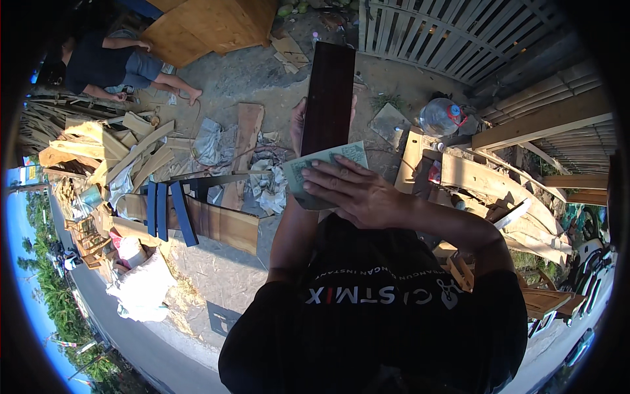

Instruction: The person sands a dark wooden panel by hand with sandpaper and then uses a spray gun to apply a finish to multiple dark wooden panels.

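A long, dark reddish-brown wooden board (330, 92) points away from me, held up in front of my chest. My left hand (297, 126) grips it from beneath, with fingers showing along its left edge and a bit more of the hand at the right edge. Across the board's near end lies a pale green sheet of sandpaper (298, 176) with printing on its back. My right hand (357, 195) holds this sheet against the wood, fingers laid over it toward the left. The sheet hides the board's near end and most of my left palm.
Dark blue painted strips (180, 213) rest on a plank (226, 226) at left. Scrap wood (98, 148) is heaped beyond them. A person (111, 62) works by a wooden cabinet (210, 29) at far left. A large clear water bottle (441, 118) and planks (485, 174) stand at right.
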Tool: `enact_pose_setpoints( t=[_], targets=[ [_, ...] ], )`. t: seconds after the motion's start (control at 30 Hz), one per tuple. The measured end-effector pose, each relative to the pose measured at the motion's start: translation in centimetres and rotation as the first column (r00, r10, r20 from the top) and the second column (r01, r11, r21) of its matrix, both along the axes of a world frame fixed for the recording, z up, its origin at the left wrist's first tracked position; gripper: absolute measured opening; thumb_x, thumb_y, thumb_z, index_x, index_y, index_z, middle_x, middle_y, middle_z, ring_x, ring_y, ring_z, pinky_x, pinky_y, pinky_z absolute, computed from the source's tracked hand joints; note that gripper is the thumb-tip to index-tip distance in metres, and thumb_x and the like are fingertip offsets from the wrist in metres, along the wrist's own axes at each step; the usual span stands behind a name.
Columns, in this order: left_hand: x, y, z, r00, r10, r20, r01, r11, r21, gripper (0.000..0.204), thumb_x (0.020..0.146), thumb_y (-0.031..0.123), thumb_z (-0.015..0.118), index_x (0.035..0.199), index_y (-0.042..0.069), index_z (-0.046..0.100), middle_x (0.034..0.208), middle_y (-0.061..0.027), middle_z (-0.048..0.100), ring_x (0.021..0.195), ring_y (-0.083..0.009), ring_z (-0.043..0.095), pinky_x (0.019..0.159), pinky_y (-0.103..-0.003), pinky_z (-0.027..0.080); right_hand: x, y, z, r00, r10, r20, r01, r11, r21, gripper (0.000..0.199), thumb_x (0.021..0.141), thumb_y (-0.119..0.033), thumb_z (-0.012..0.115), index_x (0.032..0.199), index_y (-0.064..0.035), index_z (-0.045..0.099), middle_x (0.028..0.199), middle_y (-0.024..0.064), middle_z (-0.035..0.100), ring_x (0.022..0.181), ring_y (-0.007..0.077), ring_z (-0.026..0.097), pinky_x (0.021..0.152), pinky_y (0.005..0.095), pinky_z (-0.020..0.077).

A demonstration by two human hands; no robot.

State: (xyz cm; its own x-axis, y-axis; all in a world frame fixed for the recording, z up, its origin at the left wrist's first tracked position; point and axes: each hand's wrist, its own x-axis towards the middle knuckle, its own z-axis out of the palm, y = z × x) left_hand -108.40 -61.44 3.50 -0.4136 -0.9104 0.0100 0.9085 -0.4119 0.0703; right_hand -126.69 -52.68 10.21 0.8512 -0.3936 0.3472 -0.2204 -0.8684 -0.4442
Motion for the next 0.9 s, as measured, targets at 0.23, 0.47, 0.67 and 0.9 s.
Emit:
enact_pose_setpoints(
  t=[0.23, 0.47, 0.67, 0.9],
  targets=[
    [0.5, -1.3, 0.3, 0.996, -0.039, -0.074, 0.039, 0.999, -0.008, 0.078, 0.099, 0.039, 0.061, 0.153, -0.011, 0.035, 0.152, -0.0331, 0.044, 0.128, -0.0416, 0.060, 0.111, -0.049, 0.051, -4.0, -0.2, 2.8, 1.000, -0.001, -0.009, -0.001, 0.986, -0.167, 0.064, 0.092, -0.021, 0.066, 0.153, -0.0110, 0.051, 0.166, 0.0053, 0.040, 0.155, 0.0211, 0.034, 0.131, 0.0481, 0.0215],
    [-2.6, 2.4, 3.0, 0.974, 0.102, 0.201, -0.096, 0.995, -0.037, 0.065, 0.104, 0.045, 0.051, 0.146, -0.005, 0.050, 0.144, -0.0240, 0.059, 0.131, -0.0372, 0.061, 0.110, -0.049, 0.052, -6.9, -12.5, 1.7, 0.915, -0.397, 0.069, 0.397, 0.859, -0.323, 0.055, 0.101, -0.022, 0.062, 0.154, -0.0139, 0.051, 0.160, 0.0038, 0.049, 0.152, 0.0238, 0.041, 0.130, 0.0508, 0.0223],
    [-1.6, 2.0, 1.5, 0.996, 0.090, -0.001, -0.090, 0.991, -0.099, 0.060, 0.104, 0.043, 0.050, 0.143, -0.003, 0.055, 0.141, -0.0242, 0.061, 0.130, -0.0378, 0.061, 0.108, -0.048, 0.053, -5.3, -9.8, 1.2, 0.957, -0.291, 0.005, 0.283, 0.923, -0.259, 0.060, 0.097, -0.023, 0.066, 0.154, -0.0104, 0.050, 0.162, 0.0074, 0.046, 0.151, 0.0234, 0.042, 0.130, 0.0494, 0.0230],
    [0.4, -0.3, 0.4, 0.996, 0.022, -0.087, -0.028, 0.997, -0.072, 0.073, 0.100, 0.039, 0.062, 0.150, -0.010, 0.042, 0.156, -0.0349, 0.038, 0.134, -0.0417, 0.056, 0.110, -0.046, 0.051, -4.8, 1.7, 1.8, 0.965, 0.261, -0.009, -0.256, 0.950, 0.180, 0.070, 0.087, -0.020, 0.072, 0.153, -0.0091, 0.050, 0.163, 0.0076, 0.044, 0.154, 0.0219, 0.038, 0.131, 0.0476, 0.0239]
  ],
)
